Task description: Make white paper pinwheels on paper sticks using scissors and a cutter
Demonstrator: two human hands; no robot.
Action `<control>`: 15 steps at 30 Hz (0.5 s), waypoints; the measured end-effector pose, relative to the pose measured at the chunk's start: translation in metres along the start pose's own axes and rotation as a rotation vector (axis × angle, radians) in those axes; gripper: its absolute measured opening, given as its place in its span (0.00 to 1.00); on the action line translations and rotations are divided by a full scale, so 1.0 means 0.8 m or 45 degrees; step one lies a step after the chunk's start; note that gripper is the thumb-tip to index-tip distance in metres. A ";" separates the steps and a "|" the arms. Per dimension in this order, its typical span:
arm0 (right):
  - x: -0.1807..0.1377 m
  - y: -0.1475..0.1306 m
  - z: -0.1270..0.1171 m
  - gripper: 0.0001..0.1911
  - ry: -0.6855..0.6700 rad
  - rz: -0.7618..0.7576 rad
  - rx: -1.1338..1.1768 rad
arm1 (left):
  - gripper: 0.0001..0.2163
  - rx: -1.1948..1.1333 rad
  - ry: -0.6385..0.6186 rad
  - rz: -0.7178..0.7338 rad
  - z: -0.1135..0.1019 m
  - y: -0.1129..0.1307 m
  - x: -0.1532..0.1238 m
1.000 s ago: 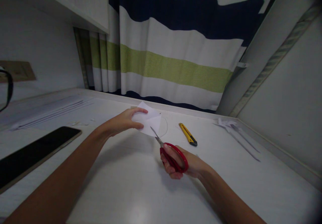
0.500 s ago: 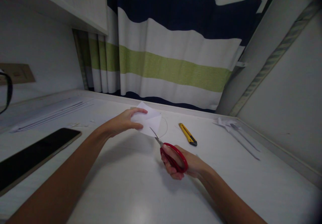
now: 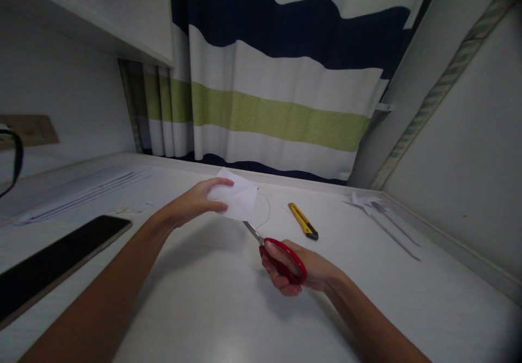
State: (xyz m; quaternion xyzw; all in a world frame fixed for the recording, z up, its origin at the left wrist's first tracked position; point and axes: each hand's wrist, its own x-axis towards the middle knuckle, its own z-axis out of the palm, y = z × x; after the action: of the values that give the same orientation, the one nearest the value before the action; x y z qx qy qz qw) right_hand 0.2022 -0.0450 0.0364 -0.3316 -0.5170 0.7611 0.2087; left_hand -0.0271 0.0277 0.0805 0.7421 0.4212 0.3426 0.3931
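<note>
Between the thumb and fingers of my left hand (image 3: 198, 202) is a piece of white paper (image 3: 240, 199), creased and held above the tabletop. My right hand (image 3: 287, 268) is closed round the red handles of a pair of scissors (image 3: 285, 262). Their blades point up and left at the paper's lower edge, and the tips are hidden behind it. A thin pale curved strand (image 3: 269, 211) shows just right of the paper; whether it is joined to the paper I cannot tell. To the right of the scissors lies a yellow utility knife (image 3: 302, 220).
A dark phone (image 3: 61, 262) lies on the white table (image 3: 196, 308) at left. Behind it are small pale scraps (image 3: 126, 210) and long thin strips (image 3: 89, 194). Crumpled white plastic with thin strips (image 3: 377, 211) lies at back right. A striped curtain (image 3: 277, 113) hangs behind the table.
The scissors' blades were in front of the paper and now reach behind its lower edge. The paper has shifted slightly left. The view has tilted up a little.
</note>
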 end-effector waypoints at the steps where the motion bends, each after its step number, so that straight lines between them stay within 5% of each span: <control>1: -0.005 -0.004 -0.002 0.18 -0.008 0.029 -0.027 | 0.23 -0.015 0.015 -0.007 -0.002 -0.002 0.000; 4: -0.019 -0.017 -0.008 0.19 0.060 0.043 -0.180 | 0.22 -0.034 0.053 -0.019 -0.007 -0.004 0.000; 6: -0.024 -0.026 -0.012 0.19 0.269 -0.095 -0.331 | 0.21 -0.077 -0.001 -0.027 -0.005 -0.003 -0.002; 10: -0.016 -0.029 -0.018 0.17 0.872 -0.521 -0.574 | 0.19 -0.142 -0.321 0.000 0.012 0.006 -0.007; 15: 0.007 -0.006 -0.030 0.17 1.002 -0.665 -0.842 | 0.20 -0.236 -0.637 0.028 0.035 0.018 -0.014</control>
State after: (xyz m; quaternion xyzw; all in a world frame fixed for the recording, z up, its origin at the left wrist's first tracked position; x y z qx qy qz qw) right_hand 0.2153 -0.0235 0.0334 -0.4986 -0.6756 0.3016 0.4517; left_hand -0.0034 0.0046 0.0781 0.7690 0.2696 0.1898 0.5476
